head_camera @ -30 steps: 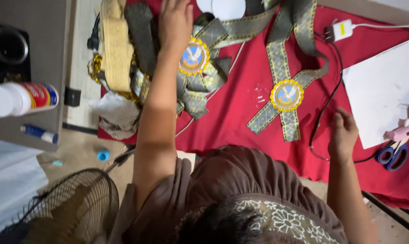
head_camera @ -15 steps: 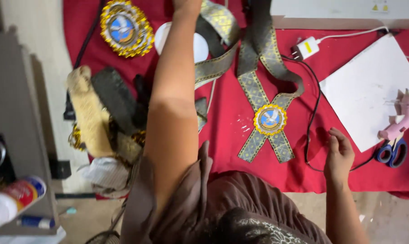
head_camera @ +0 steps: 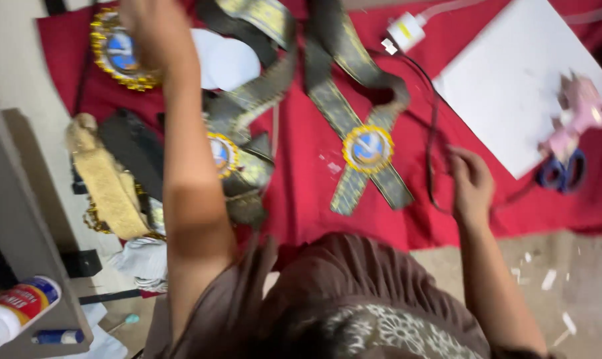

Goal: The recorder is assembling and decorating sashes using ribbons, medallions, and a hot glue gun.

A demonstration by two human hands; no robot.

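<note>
I cannot tell the left hand's (head_camera: 151, 33) grip — blurred; right hand (head_camera: 470, 183) pinches the black cable (head_camera: 434, 133), so steady.

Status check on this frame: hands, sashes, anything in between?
Left hand raised over the sash pile, blurred. Right hand on the black cable, beside the crossed sash. Nothing between.

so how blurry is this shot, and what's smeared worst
Head view: motion blur across the whole frame; the left hand at the top edge is smeared worst, its fingers indistinct. The pink glue gun and blue-handled scissors are soft-edged. The round gold-rimmed blue badge on the crossed ribbon reads clearer. Lighting is even, without harsh glare.
</note>
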